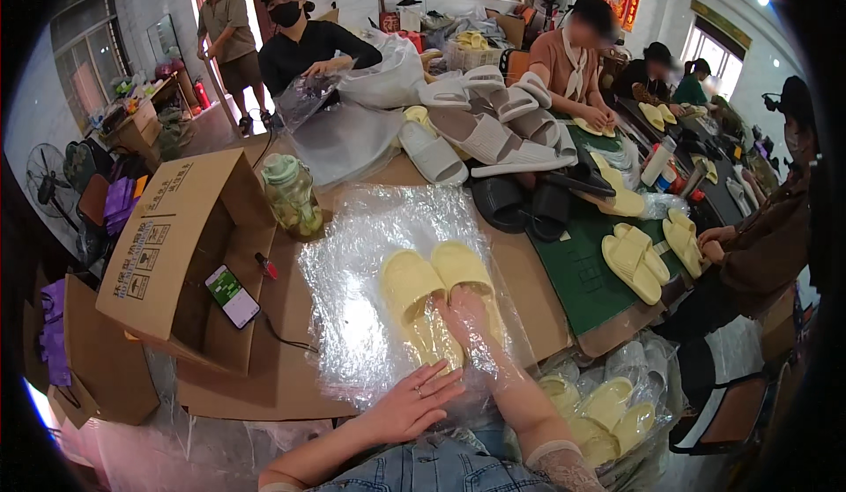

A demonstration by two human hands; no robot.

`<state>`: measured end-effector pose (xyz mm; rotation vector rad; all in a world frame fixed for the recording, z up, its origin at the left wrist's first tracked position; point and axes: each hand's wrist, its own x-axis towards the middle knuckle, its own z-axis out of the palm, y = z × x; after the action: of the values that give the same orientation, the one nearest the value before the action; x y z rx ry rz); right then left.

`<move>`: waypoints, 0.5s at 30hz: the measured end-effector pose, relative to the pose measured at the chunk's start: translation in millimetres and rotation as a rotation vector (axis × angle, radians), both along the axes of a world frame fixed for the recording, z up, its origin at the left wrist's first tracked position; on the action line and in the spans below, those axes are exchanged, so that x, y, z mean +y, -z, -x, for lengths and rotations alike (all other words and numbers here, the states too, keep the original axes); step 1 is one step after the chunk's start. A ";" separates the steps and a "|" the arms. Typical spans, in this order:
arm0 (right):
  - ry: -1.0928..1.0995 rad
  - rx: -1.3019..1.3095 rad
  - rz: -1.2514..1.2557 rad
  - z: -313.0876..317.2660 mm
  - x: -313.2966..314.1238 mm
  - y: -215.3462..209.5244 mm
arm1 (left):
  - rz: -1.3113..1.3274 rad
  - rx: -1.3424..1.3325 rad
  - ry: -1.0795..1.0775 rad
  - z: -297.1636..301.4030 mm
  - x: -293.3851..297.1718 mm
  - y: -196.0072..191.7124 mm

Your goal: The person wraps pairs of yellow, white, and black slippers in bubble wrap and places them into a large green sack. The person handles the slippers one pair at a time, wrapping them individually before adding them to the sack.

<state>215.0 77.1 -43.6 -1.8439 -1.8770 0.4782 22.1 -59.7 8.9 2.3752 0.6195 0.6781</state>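
Note:
A pair of pale yellow slippers (411,282) lies side by side, toes pointing away, inside a clear plastic bag (507,342). My right hand (468,312) reaches into that bag and grips the pair where the two slippers meet; its fingertips are hidden by the straps. My left hand (414,408), with a ring on one finger, lies open with fingers stretched over the bag's near end, by the slippers' heels. Beneath them is a stack of clear flat bags (344,254) on the cardboard-covered table (273,373).
At left, an open cardboard box (167,254) holds a phone (232,296), near a bottle (291,197). Grey slippers (480,135) are heaped beyond the bags, with black slippers (502,203) beside. Yellow slippers (634,263) lie on the green mat (582,272). Several people work around.

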 end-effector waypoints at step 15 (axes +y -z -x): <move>-0.400 0.986 0.296 -105.7 -149.6 -127.1 | 0.004 -0.023 -0.787 46.7 105.1 71.6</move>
<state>320.7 -72.5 83.4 -0.9977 -1.4636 1.5305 -24.6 45.4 -62.7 2.0686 1.5676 1.0103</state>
